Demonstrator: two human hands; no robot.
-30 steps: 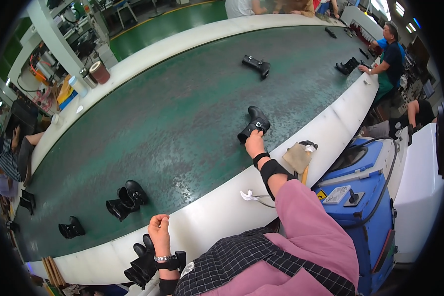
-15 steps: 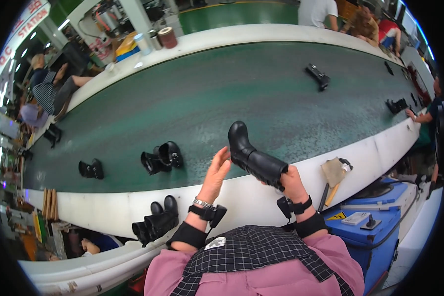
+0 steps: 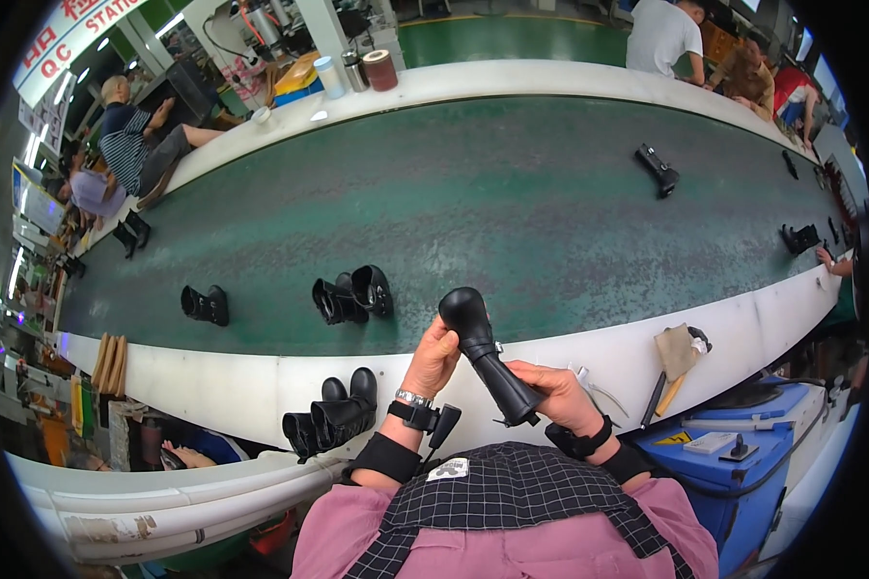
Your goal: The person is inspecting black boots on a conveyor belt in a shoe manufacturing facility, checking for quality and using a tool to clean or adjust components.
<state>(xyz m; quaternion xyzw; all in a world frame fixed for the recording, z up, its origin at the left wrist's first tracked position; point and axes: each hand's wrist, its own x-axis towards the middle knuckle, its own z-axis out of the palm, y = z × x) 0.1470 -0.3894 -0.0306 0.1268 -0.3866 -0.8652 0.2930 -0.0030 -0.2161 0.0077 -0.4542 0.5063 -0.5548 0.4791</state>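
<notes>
A black boot (image 3: pixel 487 349) is held up in front of me over the near white ledge, its rounded toe up and its shaft slanting down to the right. My left hand (image 3: pixel 435 359) grips it near the toe and ankle, with the fingers partly hidden behind it. Around the shaft near its opening, my right hand (image 3: pixel 559 394) has its thumb and fingers closed. To the left, a pair of black boots (image 3: pixel 346 415) rests on the near ledge, and more black boots (image 3: pixel 352 295) stand on the green belt beyond it.
A brush-like tool with a tan pad (image 3: pixel 676 351), a wooden handle (image 3: pixel 668 396) and pliers (image 3: pixel 597 386) lie on the ledge at right. A blue machine (image 3: pixel 716 473) stands below. Another boot (image 3: pixel 658 171) lies far right on the green belt (image 3: pixel 512 203). Co-workers sit along the far edge.
My left hand, open beside the boot before, has closed on its toe end. The boot has turned more upright and come nearer to me. The view has shifted, so the surroundings appear moved.
</notes>
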